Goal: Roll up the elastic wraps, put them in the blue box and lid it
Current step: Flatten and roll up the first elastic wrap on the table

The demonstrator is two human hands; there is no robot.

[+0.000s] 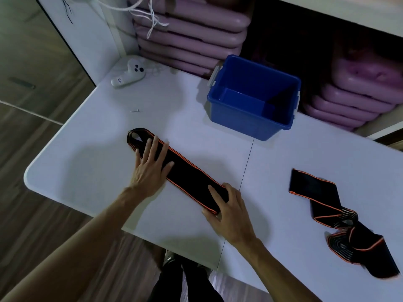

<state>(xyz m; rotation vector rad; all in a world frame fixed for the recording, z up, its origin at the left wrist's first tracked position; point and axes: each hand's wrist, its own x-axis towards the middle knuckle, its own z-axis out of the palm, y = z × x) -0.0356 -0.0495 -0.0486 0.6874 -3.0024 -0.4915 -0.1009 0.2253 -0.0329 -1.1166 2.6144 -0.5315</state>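
Head view: first elastic wrap (187, 173), black with orange edging, lies flat on the white table (87, 171). Long axis diagonal, from a looped end at far left to a squared end at near right. Left hand (150, 168) lies on the looped end, fingers straight and spread, palm down on the fabric. Right hand (231, 212) rests on the near end, fingers slightly bent over the fabric's edge, thumb beside it; whether it pinches cannot be told.

Second wrap (340, 221) lies crumpled and twisted at right, well apart from the first, its lower end near the table's front edge.

Blue box (250, 118) stands open at the far side, beyond the first wrap; inside looks bare. No lid seen. White controller (128, 75) sits far left near the wall; a small screw (135, 110) lies between it and the wrap. Stacked pink trays (189, 33) behind the box.

Bare tabletop lies between wrap and box. Rounded table corner at left; a seam runs down the tabletop just right of the first wrap.
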